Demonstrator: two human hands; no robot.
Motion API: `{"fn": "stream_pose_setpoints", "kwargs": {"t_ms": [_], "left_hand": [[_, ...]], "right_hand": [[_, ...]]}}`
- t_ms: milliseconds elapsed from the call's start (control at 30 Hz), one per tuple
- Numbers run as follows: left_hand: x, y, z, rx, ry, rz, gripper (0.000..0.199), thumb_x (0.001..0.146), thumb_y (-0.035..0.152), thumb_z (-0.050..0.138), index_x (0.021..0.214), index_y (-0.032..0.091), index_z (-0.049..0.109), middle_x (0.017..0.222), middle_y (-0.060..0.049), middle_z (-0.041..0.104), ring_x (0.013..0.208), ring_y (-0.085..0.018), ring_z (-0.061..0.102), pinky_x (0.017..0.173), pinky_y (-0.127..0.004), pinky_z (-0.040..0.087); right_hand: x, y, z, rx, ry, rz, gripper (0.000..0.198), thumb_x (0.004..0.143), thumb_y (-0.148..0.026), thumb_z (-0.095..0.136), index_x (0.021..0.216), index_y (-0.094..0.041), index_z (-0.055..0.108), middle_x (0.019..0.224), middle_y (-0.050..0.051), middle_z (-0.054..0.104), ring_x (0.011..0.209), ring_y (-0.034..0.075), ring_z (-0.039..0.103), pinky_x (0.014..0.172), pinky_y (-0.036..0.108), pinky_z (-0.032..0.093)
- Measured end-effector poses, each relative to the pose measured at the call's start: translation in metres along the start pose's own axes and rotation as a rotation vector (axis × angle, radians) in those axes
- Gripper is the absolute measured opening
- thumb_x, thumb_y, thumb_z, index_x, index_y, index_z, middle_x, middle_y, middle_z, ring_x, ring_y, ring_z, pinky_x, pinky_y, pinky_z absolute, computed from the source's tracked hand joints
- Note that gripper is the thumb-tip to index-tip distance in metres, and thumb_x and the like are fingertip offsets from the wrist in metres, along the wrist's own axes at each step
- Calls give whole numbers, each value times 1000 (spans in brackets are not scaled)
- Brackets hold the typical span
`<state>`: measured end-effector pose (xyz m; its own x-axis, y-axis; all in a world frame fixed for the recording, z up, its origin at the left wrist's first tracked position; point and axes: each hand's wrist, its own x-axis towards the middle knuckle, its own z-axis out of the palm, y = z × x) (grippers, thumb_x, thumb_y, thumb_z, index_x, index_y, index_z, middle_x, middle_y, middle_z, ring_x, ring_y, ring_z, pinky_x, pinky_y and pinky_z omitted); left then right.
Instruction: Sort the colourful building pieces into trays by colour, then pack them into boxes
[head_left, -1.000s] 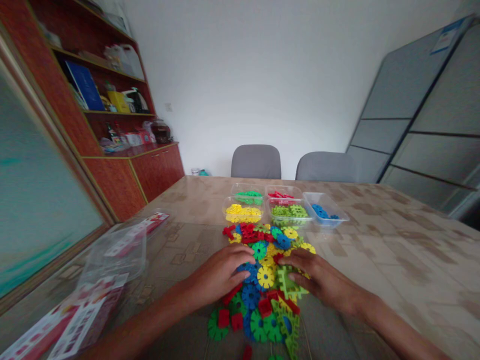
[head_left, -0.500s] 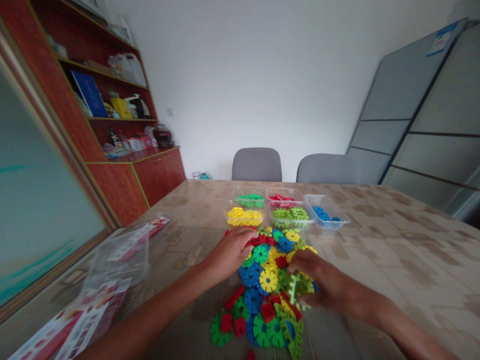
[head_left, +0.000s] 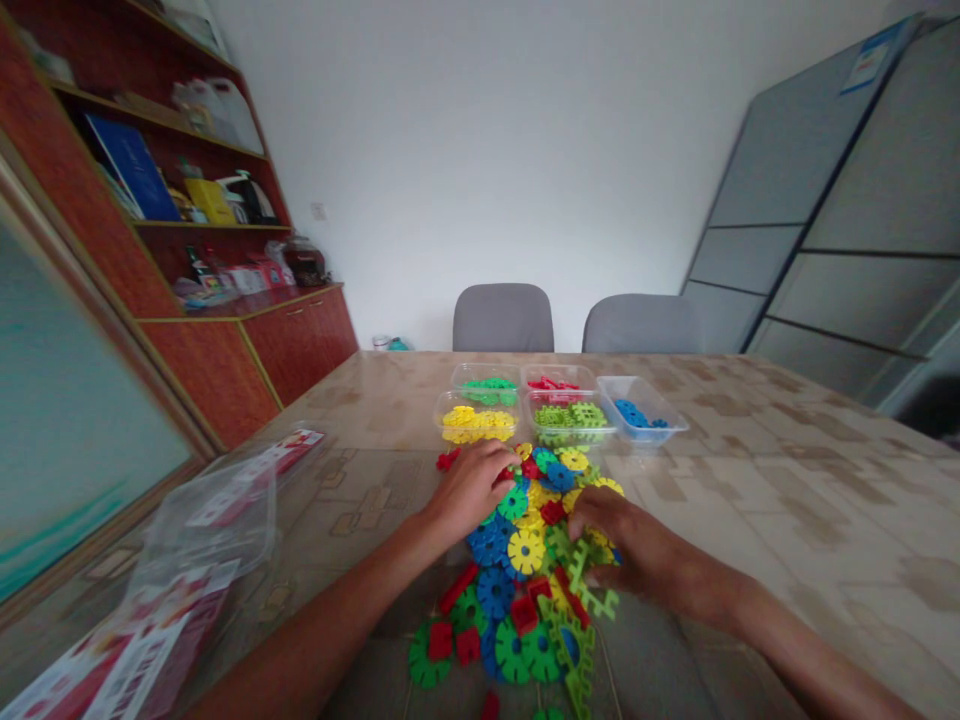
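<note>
Right hand (head_left: 634, 548) pinches lime piece (head_left: 579, 563); left hand (head_left: 471, 487), pile (head_left: 526, 551) 11 o'clock, can't tell grip. Tubs (head_left: 655, 398), 12 o'clock: presumably colour-split.

The patterned table (head_left: 750, 480) bears 5 plastic tubs (head_left: 651, 434), a pile of colourful pieces (head_left: 526, 551) and printed sheets (head_left: 150, 650).

A patterned table (head_left: 750, 430), grey chairs (head_left: 502, 320), stocked wooden cabinet (head_left: 301, 335) and refrigerator (head_left: 765, 170) suggest a home dining room.
</note>
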<state>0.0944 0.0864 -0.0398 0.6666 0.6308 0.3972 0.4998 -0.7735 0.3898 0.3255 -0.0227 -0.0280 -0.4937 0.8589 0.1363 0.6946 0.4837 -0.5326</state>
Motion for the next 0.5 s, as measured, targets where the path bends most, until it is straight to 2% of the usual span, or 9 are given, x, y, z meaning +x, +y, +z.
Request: {"fn": "stream_pose_setpoints", "kwargs": {"t_ms": [67, 167, 300, 400, 500], "left_hand": [[-1, -3, -3, -21, 9, 14, 21, 80, 5, 62, 94, 19, 66, 97, -4, 65, 95, -21, 59, 86, -32, 44], [-1, -2, -9, -50, 27, 42, 15, 82, 6, 62, 89, 18, 67, 90, -3, 65, 90, -19, 60, 81, -29, 45], [1, 18, -22, -92, 71, 113, 12, 88, 12, 59, 93, 18, 67, 91, -4, 65, 89, -18, 59, 80, -28, 45], [-3, 48, -33, -152, 115, 292, 13, 92, 16, 54, 97, 17, 66, 94, -5, 64, 90, -17, 58, 80, -29, 45], [-14, 76, -38, -133, -1, 499, 16, 95, 17, 49, 95, 16, 65, 91, -6, 65, 86, -16, 57, 78, -28, 45]], "right_hand": [[2, 2, 1, 13, -4, -15, 27, 75, -16, 69, 97, -22, 55, 99, 3, 57, 92, 21, 55, 78, 31, 44], [3, 3, 1, 6, -12, -13, 37, 77, -22, 69, 111, -21, 54, 109, 7, 57, 100, 24, 55, 85, 36, 44], [1, 5, 1, -31, -29, 17, 57, 73, -22, 73, 125, -21, 50, 122, 10, 53, 113, 28, 49, 94, 39, 41], [1, 7, 3, -16, -18, -1, 48, 73, -19, 71, 118, -21, 53, 117, 9, 55, 107, 26, 52, 90, 37, 43], [1, 9, 5, 27, 23, 0, 34, 72, -15, 70, 102, -21, 56, 105, 5, 57, 97, 22, 54, 84, 34, 45]]}}
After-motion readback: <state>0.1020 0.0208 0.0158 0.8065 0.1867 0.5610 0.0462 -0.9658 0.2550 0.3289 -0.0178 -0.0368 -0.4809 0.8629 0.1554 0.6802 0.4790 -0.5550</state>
